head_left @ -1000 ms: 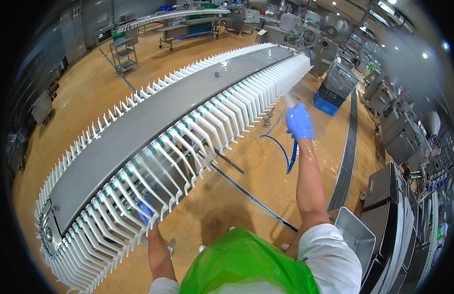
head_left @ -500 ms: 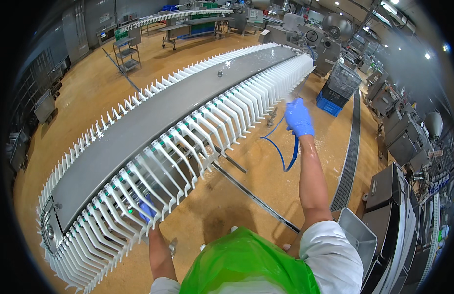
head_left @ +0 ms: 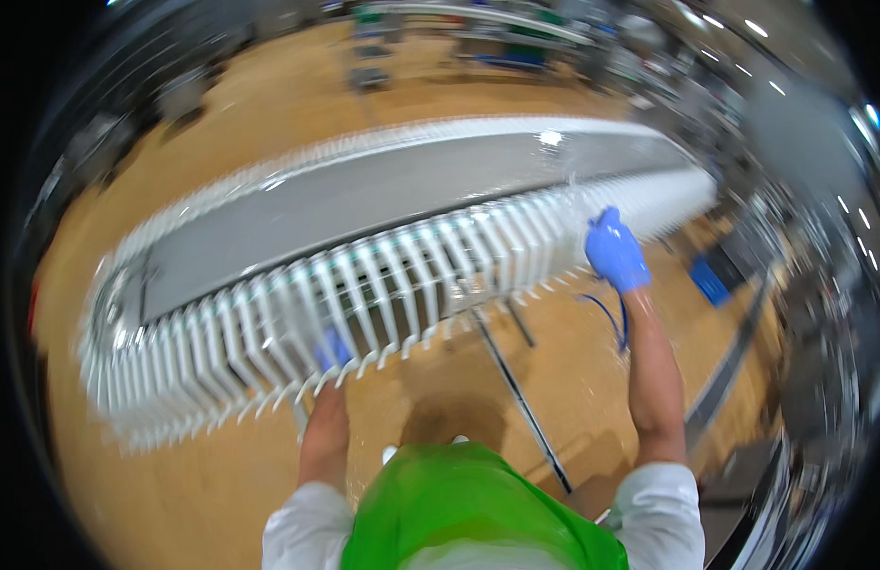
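Observation:
My right hand [head_left: 615,255], in a blue glove, is closed round the end of a thin blue hose [head_left: 619,323] that hangs below the wrist. Water sprays from it toward the long conveyor [head_left: 269,223], a flat grey metal top ringed by white hooked arms [head_left: 416,261]. Behind the lower row of these arms is my left hand [head_left: 333,350], also gloved in blue. The arms and motion blur hide its fingers, so what it touches does not show.
A blue crate [head_left: 710,278] with a dark one beside it stands on the wet tan floor to the right. Near it runs a floor drain [head_left: 730,366]. A metal conveyor leg [head_left: 521,394] reaches toward me. Other machines and a wheeled rack [head_left: 369,76] are blurred farther off.
The view has turned, so the conveyor lies flatter across it. My right hand still sprays, now aimed at the arms nearer the conveyor's middle. My left hand remains behind the arms.

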Motion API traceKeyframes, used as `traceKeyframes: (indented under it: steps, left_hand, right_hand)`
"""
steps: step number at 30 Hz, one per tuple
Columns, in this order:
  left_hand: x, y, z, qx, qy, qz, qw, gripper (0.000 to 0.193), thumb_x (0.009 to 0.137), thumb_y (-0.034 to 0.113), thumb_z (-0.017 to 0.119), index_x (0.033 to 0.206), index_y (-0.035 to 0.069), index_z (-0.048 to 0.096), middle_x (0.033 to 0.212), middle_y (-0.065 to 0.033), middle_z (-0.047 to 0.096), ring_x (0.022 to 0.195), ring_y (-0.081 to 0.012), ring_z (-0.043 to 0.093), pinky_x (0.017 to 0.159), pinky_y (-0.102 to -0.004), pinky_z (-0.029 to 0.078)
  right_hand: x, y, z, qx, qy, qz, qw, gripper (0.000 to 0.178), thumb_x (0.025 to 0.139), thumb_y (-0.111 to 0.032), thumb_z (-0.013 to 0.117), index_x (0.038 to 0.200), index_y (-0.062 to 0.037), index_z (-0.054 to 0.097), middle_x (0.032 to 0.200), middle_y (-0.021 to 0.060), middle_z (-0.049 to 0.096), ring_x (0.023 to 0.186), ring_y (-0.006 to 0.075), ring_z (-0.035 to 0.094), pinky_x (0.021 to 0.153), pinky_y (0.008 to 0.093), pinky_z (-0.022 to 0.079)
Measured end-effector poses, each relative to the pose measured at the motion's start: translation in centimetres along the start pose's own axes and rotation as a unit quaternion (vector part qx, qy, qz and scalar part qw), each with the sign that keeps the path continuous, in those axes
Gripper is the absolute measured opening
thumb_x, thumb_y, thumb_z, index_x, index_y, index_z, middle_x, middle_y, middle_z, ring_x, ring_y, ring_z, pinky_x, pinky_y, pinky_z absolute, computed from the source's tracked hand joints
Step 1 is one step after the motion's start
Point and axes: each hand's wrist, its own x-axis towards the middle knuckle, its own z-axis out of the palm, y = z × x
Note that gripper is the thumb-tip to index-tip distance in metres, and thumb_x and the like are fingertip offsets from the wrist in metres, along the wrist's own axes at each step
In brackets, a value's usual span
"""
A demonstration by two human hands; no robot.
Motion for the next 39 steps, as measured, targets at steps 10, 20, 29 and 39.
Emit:
traceKeyframes:
  steps: [10, 20, 29, 39]
  left_hand:
    - [-8.9, 7.4, -11.2, 0.010, -0.210, -0.060, 0.976, 0.043, 0.087, 0.044, 0.057, 0.108, 0.008, 0.065, 0.103, -0.0115, 0.068, 0.089, -0.0315, 0.064, 0.077, -0.0405, 0.051]
    - [-21.3, 19.0, -33.7, -0.619, 0.217, -0.244, 0.714, 0.031, 0.097, 0.029, 0.048, 0.103, 0.002, 0.062, 0.085, -0.0028, 0.064, 0.073, -0.0114, 0.058, 0.071, -0.0296, 0.051]
    - [-26.7, 4.7, -35.1, -0.515, 0.412, -0.295, 0.691, 0.025, 0.093, 0.037, 0.056, 0.095, 0.013, 0.064, 0.075, 0.0034, 0.054, 0.062, -0.0095, 0.047, 0.052, -0.0277, 0.039]
    - [-18.6, 32.1, -20.2, -0.805, -0.203, -0.169, 0.532, 0.055, 0.099, 0.050, 0.033, 0.131, 0.008, 0.046, 0.134, -0.0109, 0.049, 0.121, -0.0243, 0.049, 0.106, -0.0387, 0.035]
  right_hand:
    - [-10.6, -14.0, 2.2, 0.206, -0.212, -0.515, 0.805, 0.014, 0.089, -0.011, 0.043, 0.101, -0.0027, 0.042, 0.096, 0.0192, 0.068, 0.079, 0.0431, 0.063, 0.067, 0.0515, 0.050]
    - [-27.7, -16.2, 5.5, 0.223, -0.280, -0.709, 0.608, 0.028, 0.082, -0.014, 0.049, 0.104, 0.0032, 0.045, 0.074, 0.0239, 0.065, 0.071, 0.0426, 0.065, 0.063, 0.0523, 0.051]
    - [-33.1, -16.9, 3.2, 0.293, -0.347, -0.647, 0.613, 0.032, 0.086, -0.017, 0.045, 0.108, 0.0065, 0.046, 0.084, 0.0277, 0.065, 0.077, 0.0431, 0.065, 0.069, 0.0517, 0.052]
    - [-14.7, -18.3, 5.5, 0.288, -0.136, -0.334, 0.887, 0.039, 0.082, -0.016, 0.054, 0.110, 0.0099, 0.044, 0.087, 0.0278, 0.066, 0.087, 0.0426, 0.065, 0.079, 0.0475, 0.051]
